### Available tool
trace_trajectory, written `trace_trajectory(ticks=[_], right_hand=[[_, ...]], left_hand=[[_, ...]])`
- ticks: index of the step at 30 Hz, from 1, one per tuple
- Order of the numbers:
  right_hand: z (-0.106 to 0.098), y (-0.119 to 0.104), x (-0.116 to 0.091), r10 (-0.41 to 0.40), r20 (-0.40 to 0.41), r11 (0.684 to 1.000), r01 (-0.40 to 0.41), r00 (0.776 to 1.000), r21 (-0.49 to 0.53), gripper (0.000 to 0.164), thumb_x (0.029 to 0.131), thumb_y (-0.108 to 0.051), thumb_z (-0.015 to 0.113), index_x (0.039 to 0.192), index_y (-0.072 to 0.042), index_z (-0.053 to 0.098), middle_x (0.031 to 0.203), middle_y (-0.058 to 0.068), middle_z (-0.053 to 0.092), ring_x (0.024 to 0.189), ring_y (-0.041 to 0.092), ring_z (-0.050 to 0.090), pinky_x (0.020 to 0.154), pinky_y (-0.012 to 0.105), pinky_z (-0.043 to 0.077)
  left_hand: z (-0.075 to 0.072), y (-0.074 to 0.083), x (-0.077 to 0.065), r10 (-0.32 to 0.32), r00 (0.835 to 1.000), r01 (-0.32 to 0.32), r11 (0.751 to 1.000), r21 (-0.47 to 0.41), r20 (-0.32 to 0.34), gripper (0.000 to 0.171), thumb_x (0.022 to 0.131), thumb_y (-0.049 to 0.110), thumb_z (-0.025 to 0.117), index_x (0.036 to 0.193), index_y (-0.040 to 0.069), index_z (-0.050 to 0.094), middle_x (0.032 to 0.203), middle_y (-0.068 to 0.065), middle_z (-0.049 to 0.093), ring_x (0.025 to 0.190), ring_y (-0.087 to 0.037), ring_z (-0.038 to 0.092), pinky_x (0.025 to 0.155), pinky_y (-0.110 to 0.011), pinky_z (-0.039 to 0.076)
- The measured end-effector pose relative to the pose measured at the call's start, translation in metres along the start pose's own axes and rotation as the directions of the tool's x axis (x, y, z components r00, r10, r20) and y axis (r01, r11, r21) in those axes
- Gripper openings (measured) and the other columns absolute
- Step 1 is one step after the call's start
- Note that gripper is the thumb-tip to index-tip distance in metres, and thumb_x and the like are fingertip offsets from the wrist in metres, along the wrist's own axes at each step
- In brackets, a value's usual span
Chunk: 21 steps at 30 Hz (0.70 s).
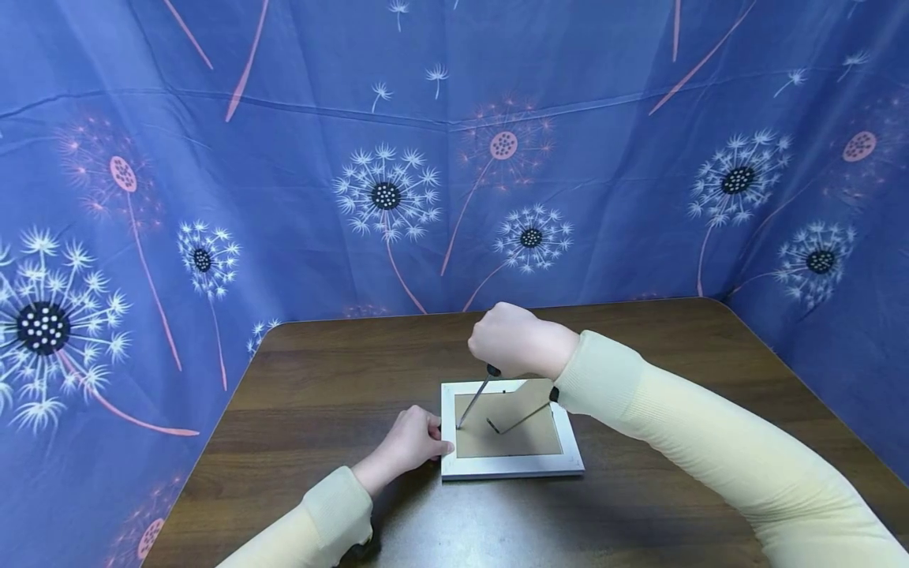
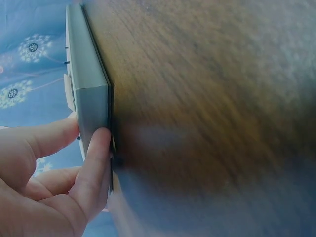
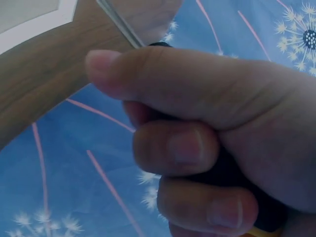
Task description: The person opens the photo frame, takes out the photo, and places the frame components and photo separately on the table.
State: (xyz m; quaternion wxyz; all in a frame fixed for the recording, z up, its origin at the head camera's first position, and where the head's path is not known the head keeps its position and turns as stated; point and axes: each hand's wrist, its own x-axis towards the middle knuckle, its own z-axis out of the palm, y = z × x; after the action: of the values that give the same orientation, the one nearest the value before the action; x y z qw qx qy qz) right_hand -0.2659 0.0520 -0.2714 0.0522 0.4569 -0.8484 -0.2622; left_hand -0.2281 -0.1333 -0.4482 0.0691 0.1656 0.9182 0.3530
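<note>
A white picture frame lies back side up on the table, with a brown backing board inside its border. My left hand pinches the frame's left edge; the left wrist view shows the thumb on the back and a finger against the side. My right hand, above the frame, grips a screwdriver by its dark handle. The metal shaft slants down to the board's left edge, where the tip seems to touch. In the right wrist view, fingers curl round the handle; the tip is out of sight there.
A thin bent dark wire stretches over the backing board, partly hidden by the right sleeve. Small dark tabs stick out from the frame's back. The brown wooden table meets a blue dandelion-print cloth behind.
</note>
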Motion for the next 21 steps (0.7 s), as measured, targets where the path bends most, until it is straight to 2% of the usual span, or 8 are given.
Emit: trace_trajectory(ticks=[2, 5, 8, 11, 15, 18, 21], right_hand=[[-0.006, -0.002, 0.006, -0.002, 0.041, 1.000, 0.002, 0.999, -0.023, 0.034, 0.073, -0.008, 0.066, 0.056, -0.020, 0.040, 0.053, -0.008, 0.029, 0.053, 0.010, 0.021, 0.045, 0.025, 0.023], [-0.015, -0.006, 0.014, -0.002, 0.112, 0.998, 0.008, 0.994, -0.057, 0.026, 0.072, -0.009, 0.067, 0.060, -0.020, 0.047, 0.054, -0.009, 0.036, 0.052, 0.008, 0.027, 0.044, 0.023, 0.036], [-0.023, -0.010, 0.021, 0.003, 0.180, 0.996, 0.013, 0.984, -0.091, 0.023, 0.073, -0.010, 0.067, 0.063, -0.020, 0.049, 0.055, -0.009, 0.037, 0.052, 0.008, 0.028, 0.045, 0.023, 0.042], [-0.031, -0.014, 0.029, 0.019, 0.236, 0.993, 0.008, 0.972, -0.115, 0.021, 0.075, -0.012, 0.067, 0.065, -0.019, 0.050, 0.056, -0.008, 0.035, 0.052, 0.008, 0.027, 0.045, 0.023, 0.039], [-0.040, -0.022, 0.039, 0.034, 0.263, 0.987, 0.008, 0.964, -0.159, 0.010, 0.080, -0.015, 0.066, 0.073, -0.021, 0.062, 0.056, -0.009, 0.038, 0.051, 0.007, 0.028, 0.045, 0.022, 0.037], [-0.046, -0.029, 0.046, 0.040, 0.268, 0.984, 0.009, 0.962, -0.180, 0.011, 0.087, -0.016, 0.061, 0.081, -0.023, 0.068, 0.058, -0.009, 0.040, 0.052, 0.006, 0.029, 0.044, 0.022, 0.034], [-0.050, -0.034, 0.053, 0.044, 0.287, 0.982, 0.012, 0.957, -0.190, 0.016, 0.091, -0.016, 0.057, 0.080, -0.023, 0.066, 0.059, -0.009, 0.040, 0.052, 0.007, 0.028, 0.043, 0.023, 0.028]], left_hand=[[0.000, 0.000, 0.000, -0.002, 1.000, 0.002, 1.000, -0.003, 0.003, 0.022, 0.074, 0.009, 0.077, 0.059, 0.010, 0.061, 0.049, 0.008, 0.055, 0.045, -0.004, 0.058, 0.042, -0.018, 0.039], [0.000, 0.000, 0.000, -0.004, 1.000, 0.004, 1.000, -0.009, 0.009, 0.022, 0.075, 0.009, 0.077, 0.059, 0.009, 0.061, 0.048, 0.007, 0.054, 0.046, -0.006, 0.058, 0.041, -0.019, 0.038], [-0.001, 0.000, 0.000, -0.009, 1.000, 0.009, 1.000, -0.015, 0.015, 0.023, 0.075, 0.009, 0.076, 0.058, 0.009, 0.060, 0.048, 0.007, 0.053, 0.046, -0.007, 0.059, 0.041, -0.019, 0.038], [-0.002, 0.000, 0.000, -0.016, 1.000, 0.016, 1.000, -0.019, 0.016, 0.026, 0.075, 0.009, 0.076, 0.057, 0.009, 0.058, 0.047, 0.007, 0.051, 0.046, -0.008, 0.059, 0.040, -0.019, 0.037], [-0.003, 0.000, -0.001, -0.007, 1.000, 0.008, 1.000, -0.022, 0.012, 0.027, 0.074, 0.009, 0.076, 0.056, 0.008, 0.056, 0.046, 0.007, 0.052, 0.045, -0.009, 0.059, 0.040, -0.019, 0.036], [-0.003, -0.001, -0.001, 0.000, 1.000, 0.001, 0.999, -0.037, 0.016, 0.021, 0.074, 0.007, 0.076, 0.059, 0.007, 0.061, 0.050, 0.004, 0.058, 0.046, -0.009, 0.060, 0.041, -0.019, 0.040], [-0.003, -0.001, -0.001, 0.005, 1.000, -0.004, 0.999, -0.050, 0.014, 0.011, 0.073, 0.005, 0.074, 0.065, 0.006, 0.067, 0.055, 0.000, 0.065, 0.047, -0.009, 0.061, 0.044, -0.018, 0.045]])
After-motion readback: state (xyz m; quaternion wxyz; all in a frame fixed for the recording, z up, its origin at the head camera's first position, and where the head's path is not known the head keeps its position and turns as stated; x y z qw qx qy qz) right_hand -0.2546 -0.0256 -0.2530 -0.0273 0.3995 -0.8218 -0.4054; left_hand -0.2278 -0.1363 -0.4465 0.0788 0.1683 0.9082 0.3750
